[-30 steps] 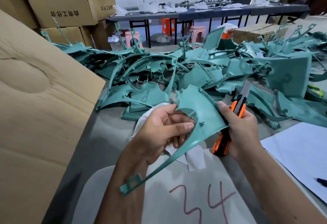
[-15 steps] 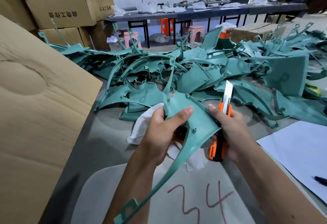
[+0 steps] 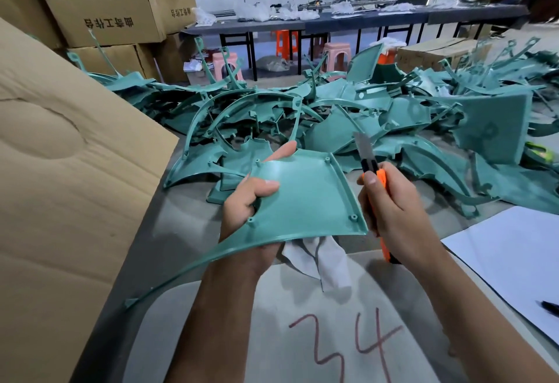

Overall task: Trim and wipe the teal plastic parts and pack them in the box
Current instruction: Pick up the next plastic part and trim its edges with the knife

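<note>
From the head camera, the left hand (image 3: 251,201) grips a teal plastic part (image 3: 305,198) above the near edge of the counter (image 3: 181,222), thumb curled over its inner face and a fingertip showing past its top edge. The part's broad panel faces up toward the camera, and its thin curved arm sweeps down and left, ending near the cardboard box flap (image 3: 66,171). The right hand (image 3: 393,210) has its fingers (image 3: 370,181) wrapped round an orange utility knife (image 3: 373,171), the blade (extended, pointing up) just beside the part's right edge. A white cloth (image 3: 320,261) hangs out from under the part, below the left hand. Behind lies a heap of teal parts (image 3: 348,116) across the counter. A white sheet of paper (image 3: 508,261) sits at the right, and a pale board marked "34" (image 3: 302,337) lies nearest.
</note>
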A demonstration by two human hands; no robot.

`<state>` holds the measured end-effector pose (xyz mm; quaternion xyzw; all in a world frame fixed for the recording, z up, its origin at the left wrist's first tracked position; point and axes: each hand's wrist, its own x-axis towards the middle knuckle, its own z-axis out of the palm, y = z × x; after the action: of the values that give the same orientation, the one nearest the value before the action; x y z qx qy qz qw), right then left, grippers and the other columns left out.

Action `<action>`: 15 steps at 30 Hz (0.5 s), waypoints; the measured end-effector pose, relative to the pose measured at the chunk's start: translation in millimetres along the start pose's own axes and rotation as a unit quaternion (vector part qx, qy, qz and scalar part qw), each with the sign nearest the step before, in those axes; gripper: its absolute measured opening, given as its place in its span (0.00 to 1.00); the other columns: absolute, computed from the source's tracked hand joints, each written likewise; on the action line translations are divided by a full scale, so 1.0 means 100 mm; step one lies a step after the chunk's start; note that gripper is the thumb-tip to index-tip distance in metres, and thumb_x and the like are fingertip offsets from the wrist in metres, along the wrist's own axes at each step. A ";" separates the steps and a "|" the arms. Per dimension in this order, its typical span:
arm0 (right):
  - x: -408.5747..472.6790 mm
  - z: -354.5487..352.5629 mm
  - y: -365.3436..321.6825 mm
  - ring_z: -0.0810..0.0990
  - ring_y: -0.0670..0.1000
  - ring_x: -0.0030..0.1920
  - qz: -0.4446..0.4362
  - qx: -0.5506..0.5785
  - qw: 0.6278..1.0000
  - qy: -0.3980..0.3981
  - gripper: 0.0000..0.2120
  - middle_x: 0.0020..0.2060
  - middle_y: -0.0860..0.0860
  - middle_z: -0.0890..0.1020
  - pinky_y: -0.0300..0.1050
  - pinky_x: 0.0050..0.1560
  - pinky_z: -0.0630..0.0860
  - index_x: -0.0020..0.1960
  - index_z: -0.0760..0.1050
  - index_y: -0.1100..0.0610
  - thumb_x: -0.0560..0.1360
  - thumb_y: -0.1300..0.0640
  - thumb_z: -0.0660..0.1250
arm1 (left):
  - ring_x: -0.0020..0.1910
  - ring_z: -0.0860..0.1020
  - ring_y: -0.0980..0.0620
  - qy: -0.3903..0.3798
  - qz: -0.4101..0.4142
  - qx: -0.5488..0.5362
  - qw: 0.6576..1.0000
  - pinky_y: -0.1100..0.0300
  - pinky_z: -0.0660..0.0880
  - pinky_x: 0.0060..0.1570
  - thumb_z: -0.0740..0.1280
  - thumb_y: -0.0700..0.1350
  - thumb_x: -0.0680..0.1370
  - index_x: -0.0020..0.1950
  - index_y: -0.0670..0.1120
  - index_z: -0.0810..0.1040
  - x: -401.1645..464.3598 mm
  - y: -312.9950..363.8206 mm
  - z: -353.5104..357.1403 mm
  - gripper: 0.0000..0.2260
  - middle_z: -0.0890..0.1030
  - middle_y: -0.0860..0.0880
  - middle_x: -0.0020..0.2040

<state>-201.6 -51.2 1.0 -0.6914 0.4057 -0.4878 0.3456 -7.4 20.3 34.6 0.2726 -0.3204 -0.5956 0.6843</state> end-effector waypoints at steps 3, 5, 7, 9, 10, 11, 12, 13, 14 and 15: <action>-0.01 0.02 0.00 0.72 0.47 0.31 -0.102 -0.146 0.984 0.023 0.12 0.30 0.46 0.74 0.45 0.31 0.66 0.46 0.71 0.50 0.86 0.46 0.59 | 0.63 0.77 0.42 -0.029 -0.005 -0.033 0.999 0.55 0.77 0.58 0.61 0.43 0.69 0.72 0.43 0.77 -0.01 0.03 0.02 0.30 0.76 0.37 0.70; -0.01 0.04 0.00 0.73 0.46 0.31 -0.119 -0.154 0.980 0.027 0.09 0.31 0.44 0.75 0.45 0.32 0.66 0.50 0.74 0.51 0.85 0.48 0.62 | 0.62 0.77 0.42 -0.025 -0.006 -0.042 0.999 0.55 0.78 0.58 0.62 0.44 0.69 0.72 0.43 0.77 -0.02 0.03 0.02 0.30 0.77 0.37 0.70; -0.02 0.04 -0.01 0.74 0.45 0.32 -0.126 -0.161 0.979 0.023 0.11 0.33 0.43 0.77 0.47 0.32 0.69 0.52 0.76 0.54 0.84 0.47 0.61 | 0.62 0.78 0.43 -0.010 0.002 -0.044 0.999 0.55 0.78 0.59 0.60 0.43 0.70 0.72 0.44 0.78 -0.02 0.01 0.03 0.29 0.78 0.39 0.69; -0.02 0.04 -0.02 0.77 0.48 0.34 -0.131 -0.174 0.976 0.014 0.15 0.36 0.45 0.79 0.52 0.34 0.73 0.55 0.77 0.55 0.83 0.45 0.60 | 0.63 0.78 0.44 0.023 0.018 -0.028 0.999 0.53 0.74 0.62 0.60 0.43 0.71 0.71 0.46 0.78 -0.01 -0.01 0.04 0.28 0.80 0.41 0.68; -0.03 0.03 -0.03 0.77 0.50 0.35 -0.135 -0.178 0.975 0.009 0.17 0.37 0.47 0.80 0.53 0.34 0.75 0.55 0.78 0.56 0.83 0.43 0.59 | 0.64 0.78 0.44 0.039 0.025 -0.023 0.999 0.51 0.73 0.64 0.60 0.43 0.72 0.71 0.47 0.78 0.00 -0.02 0.04 0.27 0.80 0.41 0.68; -0.02 0.03 -0.03 0.78 0.50 0.35 -0.139 -0.178 0.974 0.004 0.18 0.37 0.47 0.81 0.54 0.35 0.75 0.56 0.78 0.56 0.82 0.43 0.58 | 0.66 0.77 0.43 0.053 0.030 -0.022 0.998 0.50 0.72 0.66 0.60 0.42 0.73 0.71 0.47 0.79 0.00 -0.03 0.04 0.26 0.80 0.41 0.67; -0.02 0.02 -0.03 0.78 0.50 0.36 -0.142 -0.175 0.974 -0.003 0.18 0.37 0.47 0.81 0.56 0.35 0.76 0.56 0.78 0.56 0.82 0.42 0.58 | 0.67 0.77 0.41 0.070 0.038 -0.021 0.997 0.47 0.71 0.68 0.59 0.41 0.74 0.70 0.46 0.79 0.01 -0.03 0.04 0.25 0.80 0.41 0.67; -0.02 0.02 -0.02 0.79 0.50 0.36 -0.145 -0.169 0.975 -0.011 0.18 0.37 0.46 0.81 0.56 0.35 0.77 0.56 0.78 0.55 0.82 0.43 0.59 | 0.68 0.77 0.40 0.088 0.049 -0.017 0.995 0.44 0.70 0.70 0.57 0.40 0.76 0.70 0.45 0.79 0.02 -0.04 0.03 0.23 0.80 0.41 0.67; -0.02 0.01 -0.01 0.80 0.50 0.37 -0.148 -0.163 0.975 -0.020 0.16 0.37 0.45 0.81 0.56 0.35 0.77 0.57 0.78 0.55 0.83 0.44 0.59 | 0.67 0.78 0.40 0.108 0.062 -0.008 0.992 0.40 0.69 0.72 0.56 0.40 0.78 0.70 0.45 0.79 0.03 -0.04 0.02 0.22 0.81 0.41 0.65; -0.02 0.01 0.00 0.80 0.49 0.37 -0.153 -0.161 0.975 -0.029 0.15 0.38 0.44 0.81 0.56 0.36 0.77 0.57 0.78 0.54 0.83 0.45 0.59 | 0.66 0.78 0.40 0.130 0.077 0.004 0.989 0.37 0.68 0.72 0.54 0.39 0.80 0.69 0.45 0.79 0.04 -0.05 0.00 0.21 0.82 0.42 0.63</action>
<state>-201.0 -48.8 0.1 -0.8058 0.3581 -0.4426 0.1628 -9.7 16.0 31.4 0.3249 -0.2511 -0.4995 0.7628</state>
